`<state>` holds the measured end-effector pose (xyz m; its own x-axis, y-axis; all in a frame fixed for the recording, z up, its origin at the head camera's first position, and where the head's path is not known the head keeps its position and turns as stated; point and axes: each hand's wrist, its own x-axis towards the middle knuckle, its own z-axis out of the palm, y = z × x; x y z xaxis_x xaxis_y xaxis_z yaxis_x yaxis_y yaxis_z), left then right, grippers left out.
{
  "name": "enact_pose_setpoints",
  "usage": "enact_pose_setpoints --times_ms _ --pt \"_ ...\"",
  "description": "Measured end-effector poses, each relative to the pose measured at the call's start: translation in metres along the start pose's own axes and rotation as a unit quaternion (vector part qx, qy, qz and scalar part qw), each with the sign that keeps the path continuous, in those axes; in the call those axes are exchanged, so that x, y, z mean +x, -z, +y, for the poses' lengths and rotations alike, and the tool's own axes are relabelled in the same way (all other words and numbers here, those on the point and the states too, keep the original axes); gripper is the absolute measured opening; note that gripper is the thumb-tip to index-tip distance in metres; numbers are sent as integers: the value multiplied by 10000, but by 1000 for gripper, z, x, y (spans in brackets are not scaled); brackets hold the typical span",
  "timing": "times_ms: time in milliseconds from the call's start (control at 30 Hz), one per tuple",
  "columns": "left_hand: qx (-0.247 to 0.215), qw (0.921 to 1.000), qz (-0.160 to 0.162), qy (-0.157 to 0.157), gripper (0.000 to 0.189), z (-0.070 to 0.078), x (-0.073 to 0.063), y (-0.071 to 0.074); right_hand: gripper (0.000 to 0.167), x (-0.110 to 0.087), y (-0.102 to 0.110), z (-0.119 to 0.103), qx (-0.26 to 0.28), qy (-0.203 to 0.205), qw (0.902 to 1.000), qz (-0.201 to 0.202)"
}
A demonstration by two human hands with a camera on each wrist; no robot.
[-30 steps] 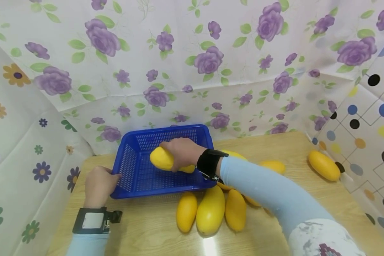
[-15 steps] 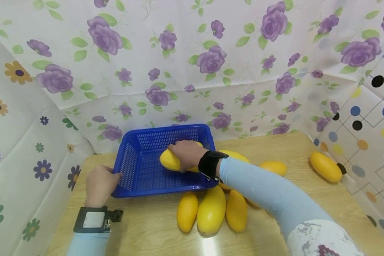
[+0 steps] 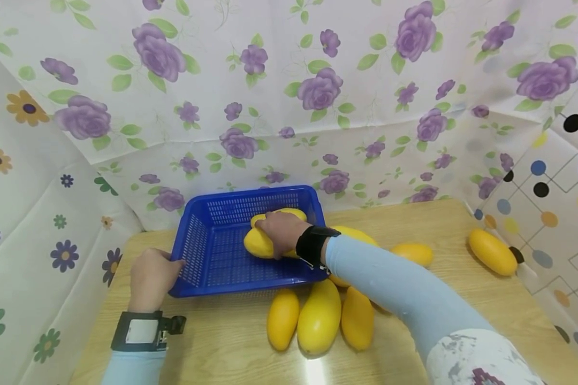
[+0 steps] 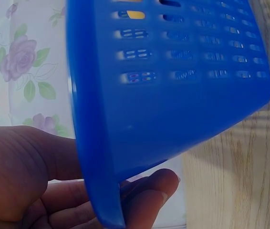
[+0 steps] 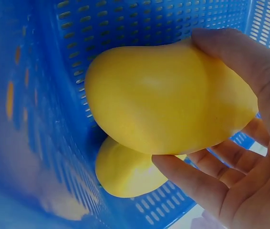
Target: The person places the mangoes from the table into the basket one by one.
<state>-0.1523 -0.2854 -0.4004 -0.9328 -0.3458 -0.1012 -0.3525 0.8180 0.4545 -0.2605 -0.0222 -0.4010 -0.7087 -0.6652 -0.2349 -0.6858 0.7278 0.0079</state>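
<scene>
A blue perforated plastic basket [image 3: 236,272] stands on the table against the floral cloth. My left hand [image 3: 153,278] pinches its left rim, with the thumb on one side and fingers on the other in the left wrist view. Inside the basket, my right hand [image 3: 285,232] grips a large yellow mango [image 5: 168,100] between thumb and fingers. A second mango [image 5: 128,171] lies beside it in the basket, toward the back wall in the head view and partly hidden by the hand and the held mango.
In front of the basket several mangoes lie on the wooden table [image 3: 212,342], among them a big yellow mango [image 3: 319,318]. More lie to the right, partly under the right sleeve [image 3: 390,272]. One mango [image 3: 492,251] sits alone at the right edge.
My right hand has carried the mango rightward inside the basket, up beside the second mango, which now shows more behind it. The left hand has kept its hold on the rim.
</scene>
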Motion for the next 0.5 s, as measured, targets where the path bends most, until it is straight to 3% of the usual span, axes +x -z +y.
enact_pose_setpoints --times_ms 500 --pt "-90 9999 -22 -42 36 -1 0 1 82 0 -6 -3 -397 -288 9983 -328"
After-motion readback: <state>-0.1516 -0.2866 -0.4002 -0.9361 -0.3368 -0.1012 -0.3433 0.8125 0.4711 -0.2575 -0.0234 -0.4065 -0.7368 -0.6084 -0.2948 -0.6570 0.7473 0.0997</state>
